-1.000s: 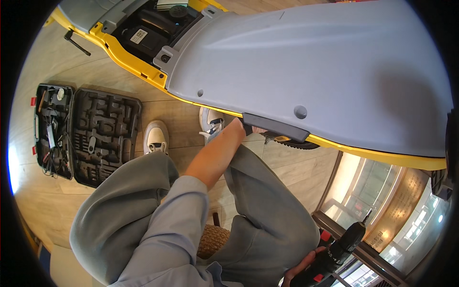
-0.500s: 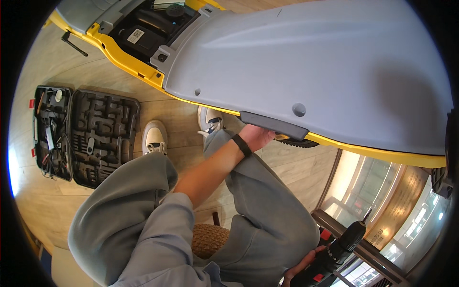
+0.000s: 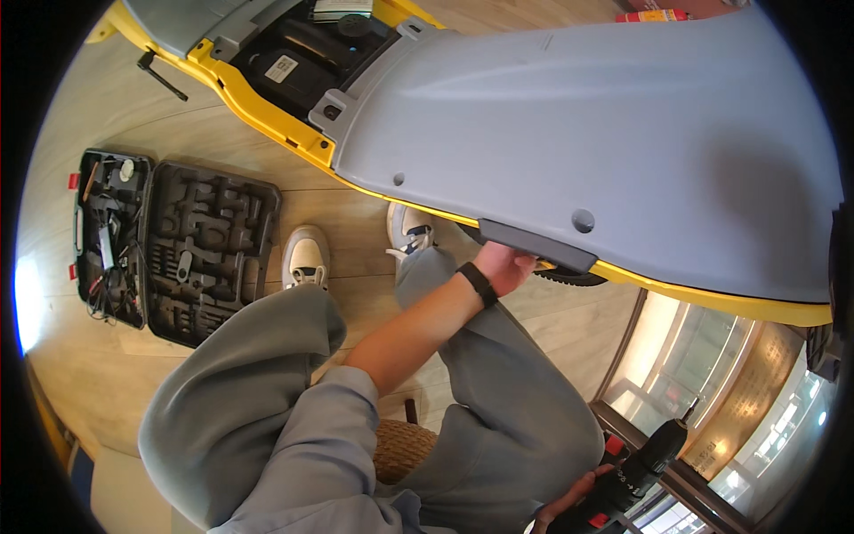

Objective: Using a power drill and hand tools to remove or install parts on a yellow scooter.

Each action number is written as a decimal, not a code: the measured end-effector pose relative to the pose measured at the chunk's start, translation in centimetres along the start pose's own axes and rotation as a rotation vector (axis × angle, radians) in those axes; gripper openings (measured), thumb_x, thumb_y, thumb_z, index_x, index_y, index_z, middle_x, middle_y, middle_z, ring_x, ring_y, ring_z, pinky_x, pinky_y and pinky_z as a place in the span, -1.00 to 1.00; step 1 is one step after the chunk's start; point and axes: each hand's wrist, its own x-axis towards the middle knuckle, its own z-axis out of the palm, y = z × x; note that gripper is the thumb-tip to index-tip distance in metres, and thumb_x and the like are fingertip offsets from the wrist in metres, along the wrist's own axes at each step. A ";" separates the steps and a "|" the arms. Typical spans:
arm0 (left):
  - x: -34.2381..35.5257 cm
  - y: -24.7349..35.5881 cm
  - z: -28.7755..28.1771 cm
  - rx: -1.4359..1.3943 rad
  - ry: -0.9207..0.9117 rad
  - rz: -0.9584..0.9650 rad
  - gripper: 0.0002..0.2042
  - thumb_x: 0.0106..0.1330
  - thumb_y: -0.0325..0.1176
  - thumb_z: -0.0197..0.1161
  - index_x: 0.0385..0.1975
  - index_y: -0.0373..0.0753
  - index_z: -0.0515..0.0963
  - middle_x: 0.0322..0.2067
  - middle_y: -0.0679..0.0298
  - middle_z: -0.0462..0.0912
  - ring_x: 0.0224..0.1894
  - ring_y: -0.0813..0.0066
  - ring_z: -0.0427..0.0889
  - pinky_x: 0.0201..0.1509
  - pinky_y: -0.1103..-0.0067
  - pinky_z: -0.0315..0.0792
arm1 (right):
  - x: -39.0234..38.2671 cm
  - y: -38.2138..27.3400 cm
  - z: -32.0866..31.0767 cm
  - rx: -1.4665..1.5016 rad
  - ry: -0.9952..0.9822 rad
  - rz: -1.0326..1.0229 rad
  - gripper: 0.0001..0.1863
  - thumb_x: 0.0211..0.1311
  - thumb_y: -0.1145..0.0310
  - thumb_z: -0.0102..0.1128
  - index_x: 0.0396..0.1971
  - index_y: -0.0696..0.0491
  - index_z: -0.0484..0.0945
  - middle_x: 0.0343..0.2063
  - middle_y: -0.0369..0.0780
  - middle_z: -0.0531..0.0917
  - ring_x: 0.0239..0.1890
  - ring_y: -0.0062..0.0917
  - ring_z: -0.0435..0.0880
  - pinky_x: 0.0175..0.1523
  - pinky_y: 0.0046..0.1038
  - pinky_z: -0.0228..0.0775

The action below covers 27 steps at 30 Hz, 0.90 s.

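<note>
My left hand point(image 3: 505, 270), with a dark band on its wrist, is tucked under a dark grey plastic strip point(image 3: 538, 246) on the near edge of a large grey panel point(image 3: 551, 116). Its fingers look curled, but the strip partly covers them, and what they hold is hidden. A yellow border point(image 3: 712, 303) runs along the panel's lower side. At the lower right, my right hand point(image 3: 574, 500) is closed around a black cordless drill point(image 3: 636, 472). A thin bit in its chuck points up and to the right, apart from the panel.
An open black tool case point(image 3: 213, 240) lies on the wooden floor at left, with cables and tools in one half. Left of the panel is an open bay point(image 3: 307, 58) with black parts. A dark lever point(image 3: 163, 76) juts from the yellow frame. A glass-fronted cabinet point(image 3: 685, 356) stands at right.
The whole view has shifted, so the panel, case and my legs sit further right. A red cylinder has come into sight at the top. Both hands keep their places on the strip and drill.
</note>
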 end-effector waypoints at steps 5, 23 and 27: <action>2.5 -2.3 6.2 0.218 0.763 0.257 -0.98 0.35 -0.33 0.07 -0.30 -0.04 0.44 -0.44 0.51 0.47 -0.50 0.75 0.37 -0.61 0.81 0.18 | 1.8 -6.9 1.4 -0.763 -0.128 -0.215 -0.63 0.32 0.50 -0.05 0.12 0.19 0.36 0.06 -0.12 0.49 0.04 -0.44 0.53 0.13 -0.49 0.35; -5.1 -4.1 8.5 1.045 1.355 0.562 -0.91 0.09 -0.33 0.12 -0.53 -0.18 0.48 -0.64 0.34 0.41 -0.70 0.56 0.30 -0.65 0.57 0.16 | 0.8 1.6 4.4 -0.135 -0.163 -0.227 -0.59 0.20 0.37 0.15 0.04 0.20 0.42 -0.13 -0.08 0.57 -0.13 -0.38 0.58 -0.05 -0.44 0.40; -6.4 -7.3 15.6 1.698 1.260 0.346 -0.77 0.10 -0.25 0.11 -0.46 -0.29 0.59 -0.61 0.23 0.52 -0.51 0.41 0.50 -0.37 0.56 0.37 | 2.1 -3.7 3.7 0.284 -0.060 -0.303 -0.64 0.14 0.34 0.13 -0.11 0.24 0.52 -0.30 -0.16 0.64 -0.28 -0.46 0.59 -0.13 -0.48 0.41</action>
